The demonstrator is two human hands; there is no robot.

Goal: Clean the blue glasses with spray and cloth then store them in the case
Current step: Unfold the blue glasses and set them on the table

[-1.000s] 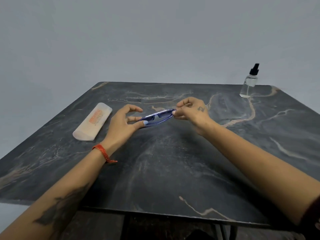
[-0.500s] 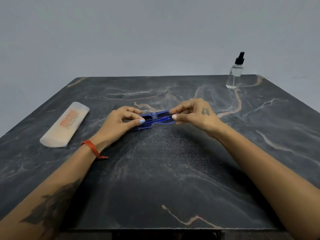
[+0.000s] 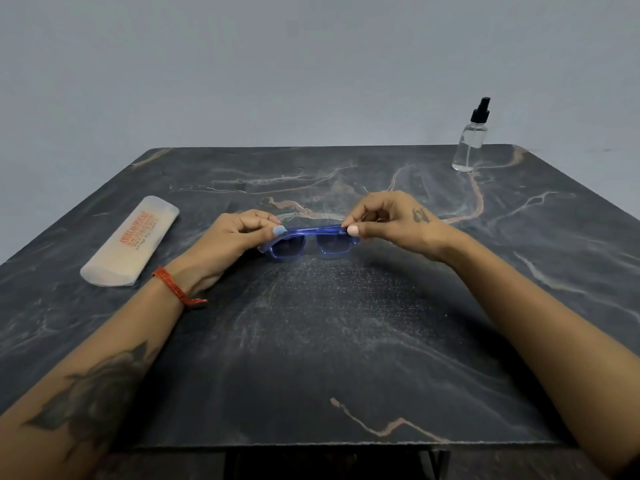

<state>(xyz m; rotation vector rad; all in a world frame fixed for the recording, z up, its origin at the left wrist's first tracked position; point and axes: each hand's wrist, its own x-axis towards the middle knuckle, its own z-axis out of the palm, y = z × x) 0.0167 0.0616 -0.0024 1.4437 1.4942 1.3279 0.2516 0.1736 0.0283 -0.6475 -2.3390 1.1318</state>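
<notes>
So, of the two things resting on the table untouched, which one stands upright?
The spray bottle, clear with a black pump top, stands upright at the far right corner. The pale case with orange print lies flat at the left.

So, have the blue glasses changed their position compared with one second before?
Yes. The blue glasses turned from nearly flat to lenses facing the camera, still right of the case.

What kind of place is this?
Probably a bare indoor demo or recording setup: a dark marble-look table against a plain grey wall, holding only a glasses case and spray bottle.
</notes>
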